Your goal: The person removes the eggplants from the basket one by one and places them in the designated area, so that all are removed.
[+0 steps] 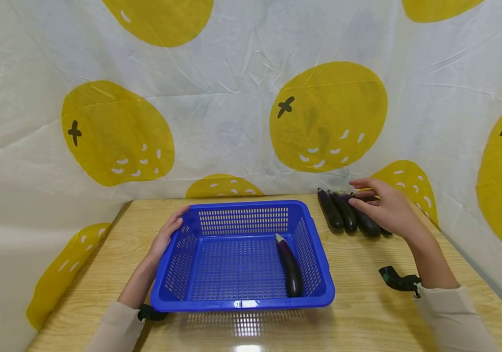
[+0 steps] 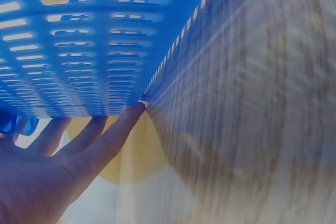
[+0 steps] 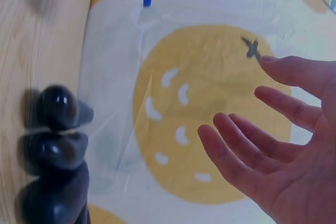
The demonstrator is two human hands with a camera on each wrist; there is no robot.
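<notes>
A blue plastic basket [image 1: 242, 305] with slotted walls stands on the wooden table, and one dark purple eggplant [image 1: 290, 269] lies inside along its right side. My left hand [image 1: 167, 237] rests against the basket's left side near the far corner; in the left wrist view its fingers [image 2: 113, 135] extend straight along the outer wall. To the right of the basket, several eggplants [image 1: 345, 215] lie side by side near the back. Over the rightmost of them hovers my right hand [image 1: 385, 208], its fingers spread and holding nothing, partly hiding them from the head camera.
A white cloth [image 1: 224, 132] printed with yellow fruit hangs behind the table and along both sides. The wooden tabletop [image 1: 356, 308] shows in front of the eggplants. A dark wrist camera [image 1: 398, 279] is strapped to my right wrist.
</notes>
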